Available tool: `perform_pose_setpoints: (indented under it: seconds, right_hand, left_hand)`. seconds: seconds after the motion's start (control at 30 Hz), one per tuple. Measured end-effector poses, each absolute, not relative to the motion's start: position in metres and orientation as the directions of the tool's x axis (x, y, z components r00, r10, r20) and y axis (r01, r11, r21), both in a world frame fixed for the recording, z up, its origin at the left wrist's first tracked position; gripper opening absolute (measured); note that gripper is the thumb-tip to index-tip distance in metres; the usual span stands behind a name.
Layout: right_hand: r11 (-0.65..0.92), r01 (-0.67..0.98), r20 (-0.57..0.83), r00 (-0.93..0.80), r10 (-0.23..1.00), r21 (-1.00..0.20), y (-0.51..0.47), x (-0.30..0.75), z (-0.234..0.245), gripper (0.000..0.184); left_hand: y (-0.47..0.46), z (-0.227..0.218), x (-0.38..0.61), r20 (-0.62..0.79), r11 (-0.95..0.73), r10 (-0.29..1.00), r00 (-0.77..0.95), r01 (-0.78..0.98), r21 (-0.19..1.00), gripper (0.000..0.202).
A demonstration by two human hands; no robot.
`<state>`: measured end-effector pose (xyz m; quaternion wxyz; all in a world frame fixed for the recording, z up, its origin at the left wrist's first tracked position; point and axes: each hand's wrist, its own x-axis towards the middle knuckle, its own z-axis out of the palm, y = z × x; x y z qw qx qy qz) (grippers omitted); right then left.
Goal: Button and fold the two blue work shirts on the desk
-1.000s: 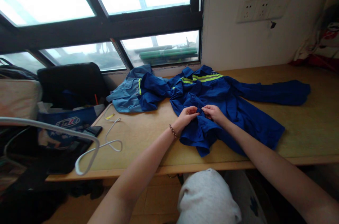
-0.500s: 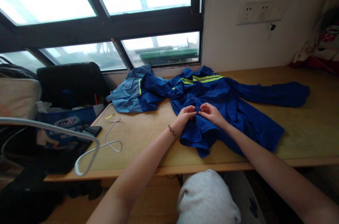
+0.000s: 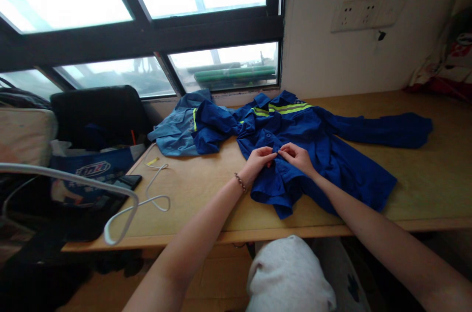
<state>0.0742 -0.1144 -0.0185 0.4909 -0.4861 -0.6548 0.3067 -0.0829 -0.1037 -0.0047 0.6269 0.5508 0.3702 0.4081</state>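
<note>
A dark blue work jacket (image 3: 317,144) with yellow-and-silver reflective stripes is spread across the table, collar toward the wall and one sleeve stretched to the right. At its front edge my left hand (image 3: 260,162) is closed, thumb and finger pinching the cloth. My right hand (image 3: 297,158) pinches the same edge from the other side, its fingertips almost touching those of the left. A button shows on the jacket just above the hands. Whatever lies right between the fingertips is mostly hidden.
A light blue garment (image 3: 173,130) lies partly under the jacket's left sleeve. A white cable (image 3: 158,203) curls over the table (image 3: 199,189) on the left, near a black phone-like object (image 3: 131,181). A blue bag (image 3: 99,169) stands beyond the left edge. Window and wall rise behind.
The fingertips have shifted slightly on the jacket's edge; the dark button seen between them earlier is now covered. The jacket otherwise lies the same.
</note>
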Motion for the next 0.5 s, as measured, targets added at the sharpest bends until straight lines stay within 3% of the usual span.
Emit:
perform_pose_setpoints:
  seconds: [0.17, 0.33, 0.4, 0.5]
  right_hand:
    - [0.326, 0.351, 0.340, -0.022, 0.940, -0.878, -0.117, 0.075, -0.011, 0.027]
    - [0.351, 0.175, 0.359, 0.014, 0.933, -0.920, -0.128, 0.085, 0.018, 0.026]
    - [0.409, 0.168, 0.390, -0.136, 0.911, -0.897, -0.136, 0.090, 0.035, 0.027]
    - [0.550, 0.255, 0.363, -0.526, 0.769, -0.795, -0.146, 0.095, 0.056, 0.040]
  left_hand:
    - [-0.104, -0.005, -0.081, 0.055, -0.045, 0.918, 0.393, -0.035, 0.998, 0.035]
    - [-0.102, -0.009, -0.081, 0.066, -0.064, 0.907, 0.416, -0.019, 0.998, 0.035]
    - [-0.101, -0.010, -0.081, 0.065, -0.070, 0.912, 0.405, -0.001, 0.998, 0.034]
    - [-0.101, -0.010, -0.082, 0.078, -0.085, 0.928, 0.363, 0.002, 0.996, 0.033]
